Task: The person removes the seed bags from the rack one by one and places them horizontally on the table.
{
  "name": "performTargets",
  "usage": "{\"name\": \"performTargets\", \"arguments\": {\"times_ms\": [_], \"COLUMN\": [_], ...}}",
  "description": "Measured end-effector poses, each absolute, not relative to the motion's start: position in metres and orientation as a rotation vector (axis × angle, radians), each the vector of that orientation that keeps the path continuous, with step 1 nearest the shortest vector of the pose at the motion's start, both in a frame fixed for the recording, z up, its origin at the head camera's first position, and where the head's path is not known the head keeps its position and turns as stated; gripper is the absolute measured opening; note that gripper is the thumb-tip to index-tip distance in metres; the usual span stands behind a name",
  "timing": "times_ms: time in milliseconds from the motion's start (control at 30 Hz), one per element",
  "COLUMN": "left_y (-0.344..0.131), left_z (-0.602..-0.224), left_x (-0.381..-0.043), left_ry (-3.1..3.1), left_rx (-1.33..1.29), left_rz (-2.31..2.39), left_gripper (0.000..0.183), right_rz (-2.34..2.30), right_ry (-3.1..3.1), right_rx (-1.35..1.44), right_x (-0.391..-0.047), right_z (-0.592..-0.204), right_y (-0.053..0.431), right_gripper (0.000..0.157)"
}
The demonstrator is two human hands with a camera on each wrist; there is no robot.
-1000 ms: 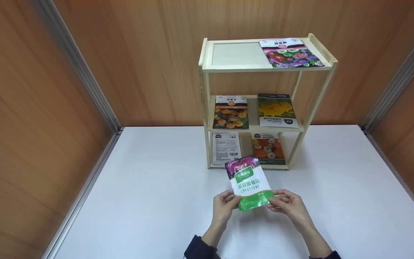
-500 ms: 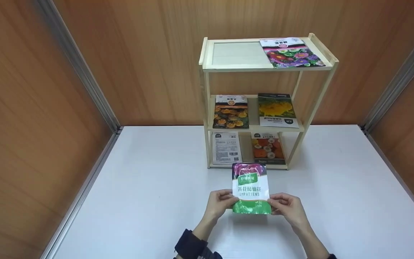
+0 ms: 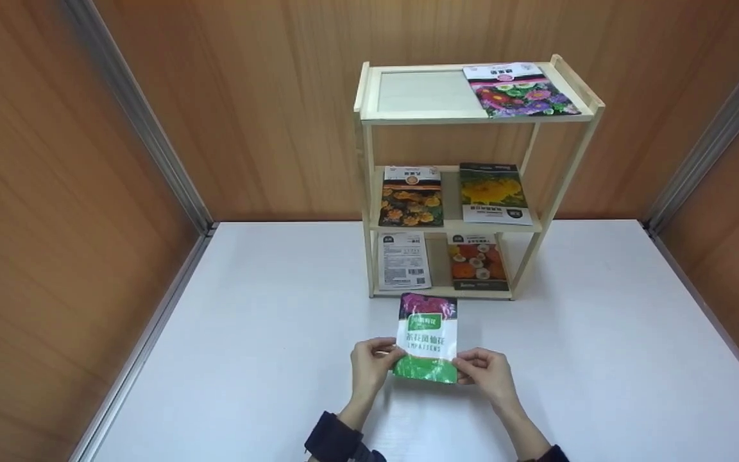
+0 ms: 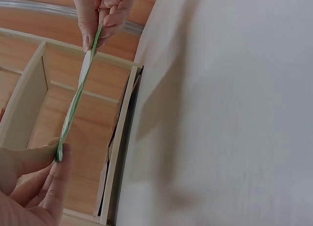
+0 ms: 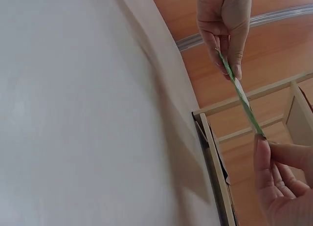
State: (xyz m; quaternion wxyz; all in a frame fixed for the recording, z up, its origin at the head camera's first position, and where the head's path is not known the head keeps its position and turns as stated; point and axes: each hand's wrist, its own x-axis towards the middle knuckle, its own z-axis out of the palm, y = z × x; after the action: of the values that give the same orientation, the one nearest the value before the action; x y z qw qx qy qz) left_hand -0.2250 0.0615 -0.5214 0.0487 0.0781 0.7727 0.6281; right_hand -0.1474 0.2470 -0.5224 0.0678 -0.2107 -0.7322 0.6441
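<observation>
A seed packet [image 3: 426, 350], purple at the top, white in the middle and green at the bottom, is held above the table in front of the shelf. Its label reads IMPATIENS. My left hand [image 3: 371, 367] pinches its lower left edge between thumb and fingers. On the opposite edge, my right hand [image 3: 486, 376] pinches it the same way. Both wrist views show the packet edge-on as a thin green and white strip [image 4: 78, 96], with the left hand [image 4: 36, 182] and right hand [image 5: 283, 179] at its two sides.
A three-tier wooden shelf [image 3: 369, 192] stands behind the packet. A flower packet [image 3: 523, 93] lies on its top tier. The middle tier bears a marigold-like packet [image 3: 412, 199] and a yellow-flower packet [image 3: 494, 192]. Below are a white packet [image 3: 403, 262] and an orange-flower packet [image 3: 478, 263].
The packet has turned from a leftward tilt to nearly upright, then shifted left with both hands. Both hands keep their pinch. The packets on the shelf stay where they were.
</observation>
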Motion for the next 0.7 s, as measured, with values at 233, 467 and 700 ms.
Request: {"name": "performTargets", "arguments": {"times_ms": [233,467,700], "left_y": [0.043,0.017,-0.015], "left_z": [-0.531,-0.537,-0.544], "left_x": [-0.231,-0.240,-0.251], "left_ry": [2.597,2.642,2.764], "left_rx": [0.193,0.095,0.080], "left_rz": [1.721,1.614,1.523], "left_gripper": [0.019,0.020,0.018], "right_rz": [1.931,1.940,1.951], "right_ry": [-2.307,-2.370,-2.419], "right_rx": [-0.490,-0.432,-0.453], "right_x": [-0.162,-0.182,-0.202], "right_z": [-0.532,-0.540,-0.545], "right_y": [0.228,0.201,0.166], "right_gripper": [0.015,0.013,0.009]}}
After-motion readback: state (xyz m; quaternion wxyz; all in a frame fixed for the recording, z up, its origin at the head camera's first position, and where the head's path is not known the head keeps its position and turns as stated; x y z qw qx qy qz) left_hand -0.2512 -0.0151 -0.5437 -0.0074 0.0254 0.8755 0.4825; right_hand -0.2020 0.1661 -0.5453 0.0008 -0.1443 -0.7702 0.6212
